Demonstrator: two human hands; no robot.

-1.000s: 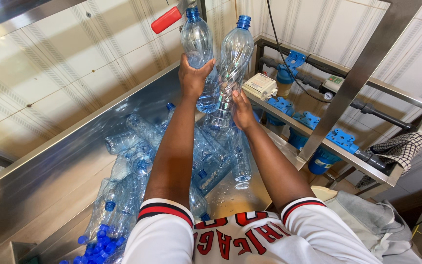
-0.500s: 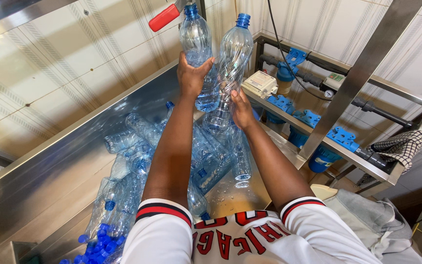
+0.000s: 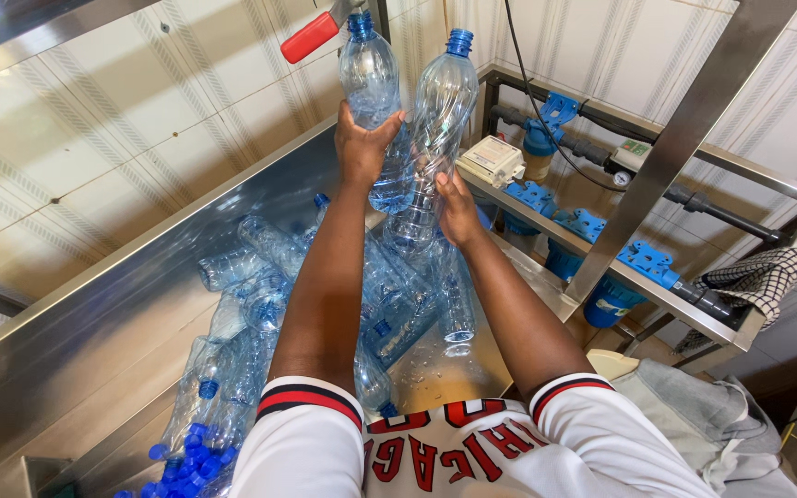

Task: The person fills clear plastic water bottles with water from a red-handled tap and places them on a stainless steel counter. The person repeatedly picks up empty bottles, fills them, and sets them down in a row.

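My left hand [image 3: 364, 148] grips a clear plastic bottle with a blue cap [image 3: 373, 97], held upright with its neck close under a red-handled tap [image 3: 311, 35]. My right hand [image 3: 458, 210] holds a second clear blue-capped bottle [image 3: 435, 124], tilted slightly, right beside the first one. Both bottles look empty. Below my arms lie several more clear bottles [image 3: 269, 277] in a steel trough [image 3: 94, 332].
Loose blue caps [image 3: 182, 456] gather at the trough's near left end. To the right, a steel shelf [image 3: 657, 295] carries blue filter housings [image 3: 606, 300], black pipes [image 3: 712, 207] and a small white box [image 3: 491, 159]. A checkered cloth [image 3: 758, 281] hangs at the far right. Tiled walls stand behind.
Both hands and their bottles have barely shifted; the pair stays raised near the tap.
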